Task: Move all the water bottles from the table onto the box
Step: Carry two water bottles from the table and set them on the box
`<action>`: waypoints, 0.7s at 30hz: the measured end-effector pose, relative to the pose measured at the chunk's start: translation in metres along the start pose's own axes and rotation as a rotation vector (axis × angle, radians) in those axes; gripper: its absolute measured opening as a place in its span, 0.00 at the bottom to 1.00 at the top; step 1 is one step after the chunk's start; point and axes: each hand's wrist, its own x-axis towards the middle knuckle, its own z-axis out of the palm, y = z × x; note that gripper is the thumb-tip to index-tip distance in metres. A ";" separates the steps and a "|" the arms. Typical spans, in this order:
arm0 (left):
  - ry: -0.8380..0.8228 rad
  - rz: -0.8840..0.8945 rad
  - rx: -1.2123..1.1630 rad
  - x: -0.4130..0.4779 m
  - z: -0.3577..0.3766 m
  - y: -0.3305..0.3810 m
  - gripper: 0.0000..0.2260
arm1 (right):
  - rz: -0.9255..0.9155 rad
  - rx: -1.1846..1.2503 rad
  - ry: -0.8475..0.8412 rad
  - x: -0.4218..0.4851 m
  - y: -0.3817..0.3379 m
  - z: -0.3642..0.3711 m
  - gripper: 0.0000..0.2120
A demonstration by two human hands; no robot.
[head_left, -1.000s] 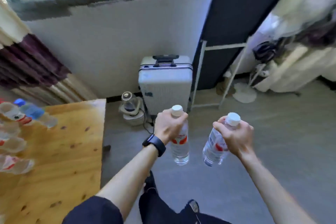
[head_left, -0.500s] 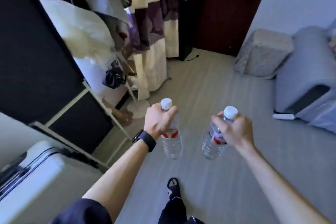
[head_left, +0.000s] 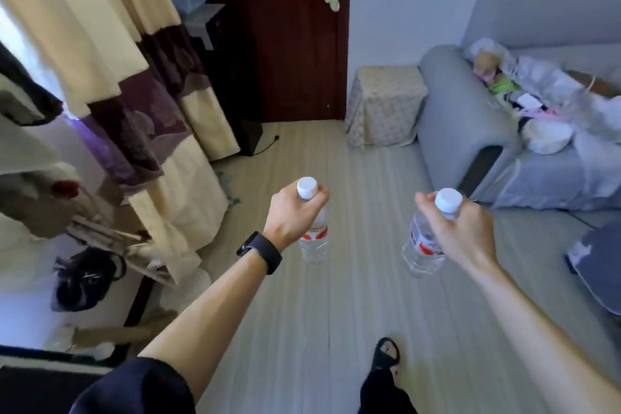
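My left hand (head_left: 294,215), with a black watch on its wrist, grips the neck of a clear water bottle (head_left: 315,245) with a white cap and a red label, held upright above the floor. My right hand (head_left: 460,232) grips a second water bottle (head_left: 421,250) of the same kind by its neck, tilted slightly to the left. Both bottles hang at about the same height over the striped floor. A cloth-covered box (head_left: 383,104) stands far ahead beside the sofa arm. The table is out of view.
A grey sofa (head_left: 467,131) with clothes and bags piled on it fills the right side. Curtains (head_left: 141,87) and a clothes rack (head_left: 100,239) line the left. A dark wooden door (head_left: 295,30) is straight ahead. My sandalled foot (head_left: 386,355) is below on the open floor.
The view has swung right, away from the table and suitcase, towards the door, covered box and sofa. Both hands have kept their bottles in front of me throughout.
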 end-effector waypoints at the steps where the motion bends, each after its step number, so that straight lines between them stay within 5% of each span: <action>1: -0.022 -0.004 0.003 0.020 0.009 0.002 0.15 | 0.017 -0.014 -0.002 0.022 0.006 0.003 0.24; 10: -0.107 -0.095 0.041 0.187 0.080 0.051 0.09 | 0.084 0.019 -0.109 0.213 0.025 0.020 0.17; 21: -0.197 -0.112 0.015 0.405 0.147 0.085 0.09 | 0.159 -0.114 -0.138 0.429 0.031 0.048 0.19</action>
